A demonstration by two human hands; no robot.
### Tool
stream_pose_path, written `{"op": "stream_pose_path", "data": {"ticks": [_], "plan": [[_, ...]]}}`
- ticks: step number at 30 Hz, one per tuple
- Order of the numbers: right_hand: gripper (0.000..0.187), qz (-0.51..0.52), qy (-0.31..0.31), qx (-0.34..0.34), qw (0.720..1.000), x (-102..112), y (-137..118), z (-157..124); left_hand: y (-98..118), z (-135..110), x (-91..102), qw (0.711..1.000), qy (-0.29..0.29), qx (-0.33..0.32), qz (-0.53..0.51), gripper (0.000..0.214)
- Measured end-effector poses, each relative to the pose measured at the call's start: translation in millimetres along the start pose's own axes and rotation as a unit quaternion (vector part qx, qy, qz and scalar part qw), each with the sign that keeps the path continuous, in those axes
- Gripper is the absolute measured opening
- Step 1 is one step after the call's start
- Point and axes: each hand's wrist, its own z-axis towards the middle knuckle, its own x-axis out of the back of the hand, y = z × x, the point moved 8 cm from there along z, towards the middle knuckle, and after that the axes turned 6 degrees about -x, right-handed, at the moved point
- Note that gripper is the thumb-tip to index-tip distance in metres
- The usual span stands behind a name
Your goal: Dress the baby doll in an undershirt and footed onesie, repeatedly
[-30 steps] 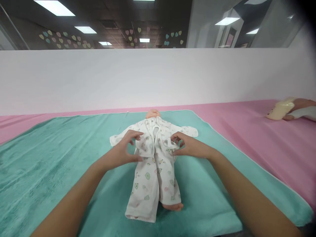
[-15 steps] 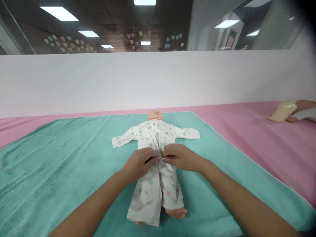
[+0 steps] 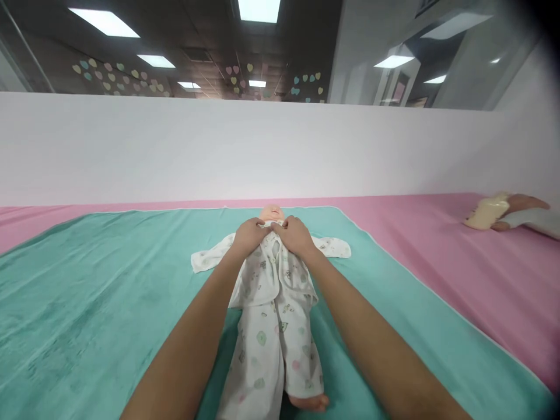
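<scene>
A baby doll (image 3: 272, 213) lies on its back, head away from me. It wears a white printed baby jacket (image 3: 258, 280) with long sleeves spread to both sides, and matching pants (image 3: 262, 344). My left hand (image 3: 251, 235) and my right hand (image 3: 294, 234) meet at the jacket's neckline just below the doll's head. Both have their fingers closed on the collar edges. Lower down, the jacket's front hem hangs loose over the pants. One bare foot shows at the right pant leg; the left leg's end runs out of view.
Under the doll is a teal blanket (image 3: 109, 303) on a pink sheet (image 3: 437, 251). Another doll's limbs with a cream-coloured piece (image 3: 487, 213) lie at the far right. A white low wall (image 3: 219, 151) stands behind, with glass above it.
Both hands have moved up from the doll's waist to the neckline. The jacket hem at the waist now lies loose.
</scene>
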Motion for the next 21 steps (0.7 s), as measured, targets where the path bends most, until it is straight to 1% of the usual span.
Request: {"op": "stream_pose_path", "data": {"ticks": [3, 6, 8, 10, 12, 14, 16, 18, 21], "plan": [[0.026, -0.051, -0.023, -0.012, 0.998, -17, 3, 18, -4, 10, -2.4, 1.000, 0.002, -0.011, -0.012, 0.020], [0.017, -0.051, -0.040, 0.011, 0.998, -21, 7, 26, -9, 12, -2.4, 0.996, -0.028, 0.002, -0.083, 0.013], [0.019, 0.002, -0.023, 0.027, 0.999, -16, 6, 28, -11, 12, 0.1, 0.992, -0.035, 0.019, -0.123, 0.014], [0.020, 0.080, 0.012, 0.049, 0.996, -8, 1, 26, -11, 11, 4.2, 0.986, -0.014, 0.030, -0.165, 0.014], [0.020, 0.148, 0.033, 0.069, 0.986, -5, -7, 23, -10, 9, 4.0, 0.969, 0.011, 0.045, -0.244, 0.015], [0.019, 0.189, 0.025, 0.067, 0.979, -10, -10, 21, -11, 8, -2.9, 0.938, 0.016, 0.065, -0.340, 0.018], [0.020, 0.220, 0.010, 0.045, 0.974, -16, -7, 21, -12, 8, -10.3, 0.912, 0.016, 0.075, -0.402, 0.019], [0.020, 0.257, 0.007, 0.024, 0.966, -20, 0, 20, -13, 8, -16.3, 0.901, 0.007, 0.079, -0.427, 0.017], [0.021, 0.313, 0.000, 0.018, 0.950, -22, 10, 15, -12, 6, -20.5, 0.895, -0.011, 0.081, -0.438, 0.011]]}}
